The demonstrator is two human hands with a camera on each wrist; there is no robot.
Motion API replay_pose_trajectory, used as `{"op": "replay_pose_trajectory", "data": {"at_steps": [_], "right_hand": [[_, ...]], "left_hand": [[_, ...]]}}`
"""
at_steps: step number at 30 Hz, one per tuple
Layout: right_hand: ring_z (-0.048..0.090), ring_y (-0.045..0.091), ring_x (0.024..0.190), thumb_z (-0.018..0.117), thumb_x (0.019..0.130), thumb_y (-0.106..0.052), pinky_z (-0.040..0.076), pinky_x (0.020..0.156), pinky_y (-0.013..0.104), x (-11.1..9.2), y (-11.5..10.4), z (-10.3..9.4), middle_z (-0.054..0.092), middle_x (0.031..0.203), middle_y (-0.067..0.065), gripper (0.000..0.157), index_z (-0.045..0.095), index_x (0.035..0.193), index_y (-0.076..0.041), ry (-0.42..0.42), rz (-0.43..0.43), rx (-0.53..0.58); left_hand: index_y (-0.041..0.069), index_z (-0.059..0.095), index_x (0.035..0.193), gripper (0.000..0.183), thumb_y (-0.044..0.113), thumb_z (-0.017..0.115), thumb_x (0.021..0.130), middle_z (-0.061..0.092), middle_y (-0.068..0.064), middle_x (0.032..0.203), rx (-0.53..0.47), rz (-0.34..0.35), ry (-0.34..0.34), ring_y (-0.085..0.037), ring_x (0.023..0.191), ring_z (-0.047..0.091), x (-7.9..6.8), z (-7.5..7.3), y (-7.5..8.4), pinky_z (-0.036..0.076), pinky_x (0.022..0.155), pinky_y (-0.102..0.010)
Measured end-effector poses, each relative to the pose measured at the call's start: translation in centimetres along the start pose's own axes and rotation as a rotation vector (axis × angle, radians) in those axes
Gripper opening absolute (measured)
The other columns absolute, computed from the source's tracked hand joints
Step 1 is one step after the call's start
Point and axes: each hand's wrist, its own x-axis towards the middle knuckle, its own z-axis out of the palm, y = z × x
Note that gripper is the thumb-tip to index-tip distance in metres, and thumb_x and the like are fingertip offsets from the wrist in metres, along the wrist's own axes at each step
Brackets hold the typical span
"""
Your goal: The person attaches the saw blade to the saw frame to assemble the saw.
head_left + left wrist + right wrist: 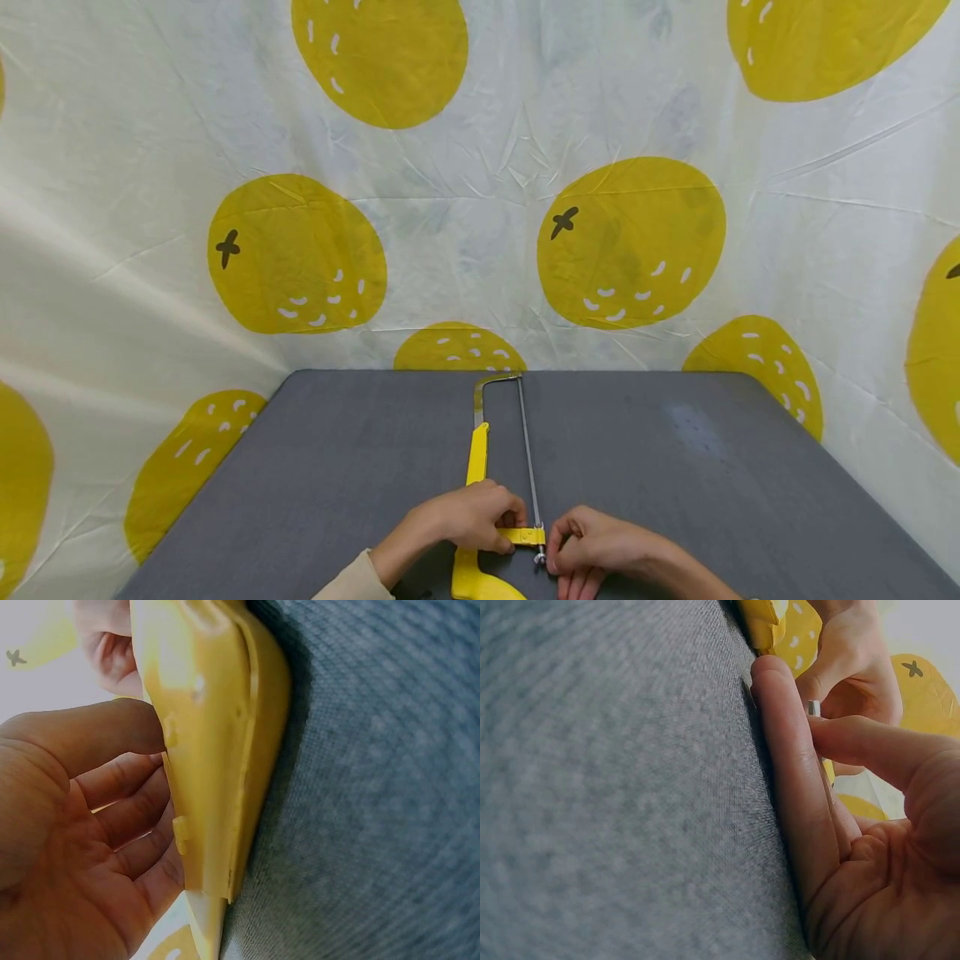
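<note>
A yellow hacksaw (477, 454) lies on the grey table, its thin blade (528, 450) running along the right side and its bow toward the back. My left hand (476, 517) grips the yellow frame near the handle, the thumb against the short yellow crosspiece (525, 536). In the left wrist view, the thumb presses the frame's edge while the other fingers curl behind it. My right hand (596, 546) pinches at the small metal wing nut (539, 558) at the blade's near end. A metal tip (814, 709) shows by the right thumb; the index fingertip is hidden in that view.
The grey table (675, 483) surrounds the saw, with a pale smudge at its right. A white cloth (465, 258) printed with yellow fruit hangs along the back and both sides. The handle (480, 583) runs out of the head view at the bottom.
</note>
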Motion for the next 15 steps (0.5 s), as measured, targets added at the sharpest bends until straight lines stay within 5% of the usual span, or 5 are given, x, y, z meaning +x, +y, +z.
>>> {"op": "replay_pose_trajectory", "data": {"at_steps": [15], "right_hand": [[0.069, 0.000, 0.060, 0.065, 0.094, -0.011, 0.054, 0.053, 0.017, -0.16, -0.15, -0.06, 0.074, 0.072, -0.003, 0.016, 0.073, 0.101, 0.001, -0.005, 0.008, 0.004]], "left_hand": [[0.018, 0.072, 0.096, 0.012, 0.011, 0.078, 0.088, 0.061, 0.016, 0.078, -0.011, -0.007, -0.005, 0.002, 0.067, 0.053, 0.06, 0.07, -0.04, 0.049, 0.065, -0.015]]}}
